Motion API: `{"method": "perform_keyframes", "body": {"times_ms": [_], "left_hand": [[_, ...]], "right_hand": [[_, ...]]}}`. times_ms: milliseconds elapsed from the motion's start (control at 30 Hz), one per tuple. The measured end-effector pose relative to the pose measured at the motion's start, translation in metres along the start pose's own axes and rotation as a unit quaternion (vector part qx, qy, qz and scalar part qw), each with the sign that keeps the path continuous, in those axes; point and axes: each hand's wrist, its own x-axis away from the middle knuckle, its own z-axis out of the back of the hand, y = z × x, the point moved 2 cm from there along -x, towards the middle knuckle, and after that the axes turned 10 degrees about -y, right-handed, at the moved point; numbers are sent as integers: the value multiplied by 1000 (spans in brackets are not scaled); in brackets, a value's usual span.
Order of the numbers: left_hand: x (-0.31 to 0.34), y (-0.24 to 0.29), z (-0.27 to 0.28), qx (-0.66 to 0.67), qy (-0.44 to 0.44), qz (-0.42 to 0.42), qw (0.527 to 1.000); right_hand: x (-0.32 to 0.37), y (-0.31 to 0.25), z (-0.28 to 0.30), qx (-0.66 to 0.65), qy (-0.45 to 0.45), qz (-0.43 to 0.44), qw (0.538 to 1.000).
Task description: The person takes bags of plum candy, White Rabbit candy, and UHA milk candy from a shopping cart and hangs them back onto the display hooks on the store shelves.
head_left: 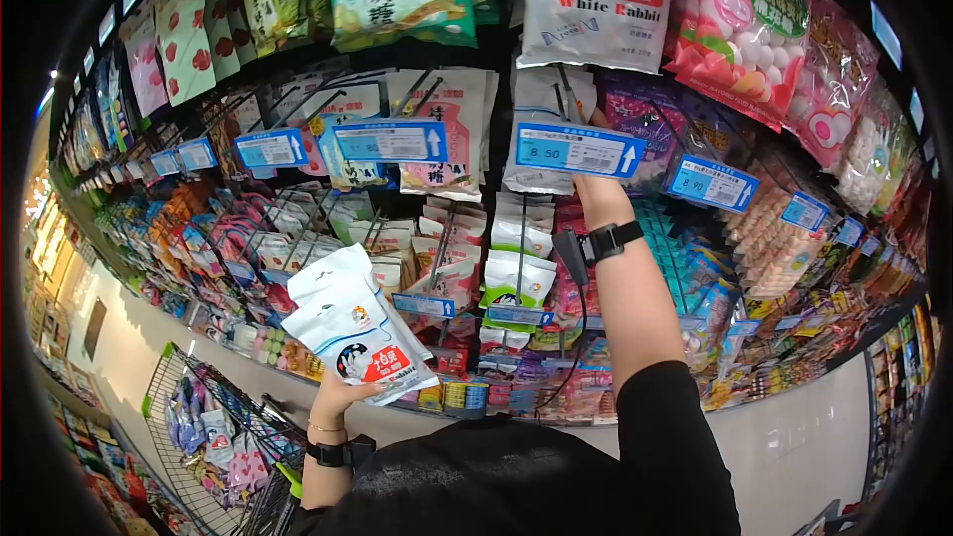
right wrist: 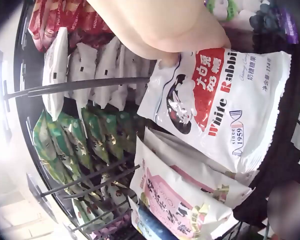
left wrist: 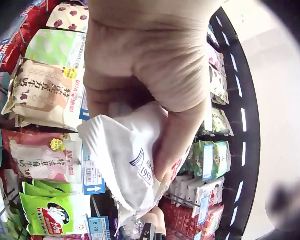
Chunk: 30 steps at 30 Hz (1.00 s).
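In the head view, my left hand holds white White Rabbit candy bags, at least two overlapping, by their lower end. The left wrist view shows the thumb and fingers of this hand gripping the crumpled white bag. My right hand reaches in among the hanging bags, mostly hidden behind the blue 8.50 price tag. Seen from the right wrist, the hand grips the edge of a White Rabbit bag beside a metal hook; its fingertips are partly hidden.
Pink milk candy bags hang left of the right hand, purple bags to its right. A large White Rabbit bag hangs above. Metal hooks stick out from the shelf. A wire cart with goods stands at lower left.
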Motion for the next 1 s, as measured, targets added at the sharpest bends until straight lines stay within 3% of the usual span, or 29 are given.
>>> {"method": "perform_keyframes", "body": {"times_ms": [167, 333, 367, 400, 433, 467, 500, 533, 633, 767, 833, 900, 1000], "left_hand": [[-5, -7, 17, -31, -38, 0, 999], [-14, 3, 21, -59, -86, -11, 994], [-16, 5, 20, -60, -89, -12, 994], [-20, 7, 19, -70, -103, -16, 992], [-24, 9, 17, -80, -118, -20, 990], [-29, 11, 12, -70, -136, -21, 988], [-34, 23, 2, -74, -160, -26, 984], [-41, 24, -5, -88, -173, -45, 980], [-51, 16, -23, -92, -209, -67, 971], [-48, 19, -44, -70, -205, -49, 975], [-47, 14, -51, -71, -206, -60, 974], [-46, 8, -54, -70, -199, -70, 975], [-42, 4, -51, -60, -178, -61, 980]], "right_hand": [[20, -11, 10, 145, 51, 109, 982], [59, -20, 9, 301, 103, 248, 915], [102, -35, -28, 240, 184, 190, 934], [132, -42, -42, 218, 133, 112, 960], [160, -49, -56, 199, 12, 53, 978], [188, -51, -61, 302, -66, 9, 951], [213, -44, -68, 281, -130, 11, 951], [234, -44, -86, 171, -183, -63, 966], [270, -33, -109, 181, -234, -123, 947], [286, -32, -129, 114, -143, -161, 970], [287, -37, -131, 202, -41, -67, 976], [293, -27, -119, 260, -37, -50, 964], [301, -28, -113, 410, 38, -1, 911]]}}
